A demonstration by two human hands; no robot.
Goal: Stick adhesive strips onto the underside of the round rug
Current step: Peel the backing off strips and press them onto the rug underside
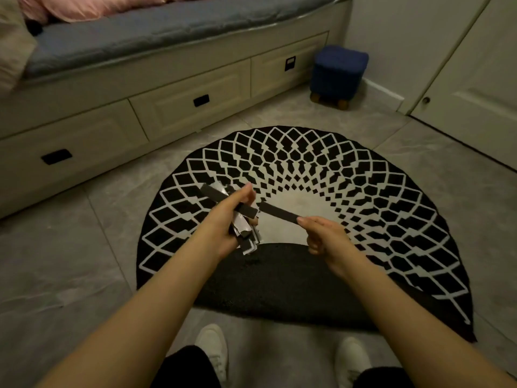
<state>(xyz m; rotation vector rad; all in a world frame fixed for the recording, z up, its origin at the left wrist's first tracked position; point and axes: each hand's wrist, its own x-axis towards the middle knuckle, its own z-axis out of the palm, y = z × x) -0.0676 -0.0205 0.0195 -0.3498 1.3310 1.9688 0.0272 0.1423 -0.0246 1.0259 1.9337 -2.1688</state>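
Black-and-white patterned pile is being shown on the round rug (349,197), which is lying on the tiled floor (70,264) at the centre of the frame. Its near edge is being kept folded over, so that a dark band of underside (279,278) is being exposed at lower centre, just above the white shoes (214,351).

A bundle of adhesive strips (246,233) is being gripped in the left hand (229,219), with fingers and thumb curled round it; pale backing paper is being shown among the dark strips. One single strip (279,212) is being pinched at its right end by the thumb and forefinger of the right hand (321,236), the remaining fingers being loosely curled. Its left end is lying close to the bundle; whether it is being fully separated cannot be told.

The step in hand is judged to be the drawing of one strip clear of the bundle. For a good result, the strip is best being pulled straight and slowly, held only at its end so that the adhesive face is not being touched. It is then advised to be laid flat on the exposed underside, near the rim, and pressed along its length.
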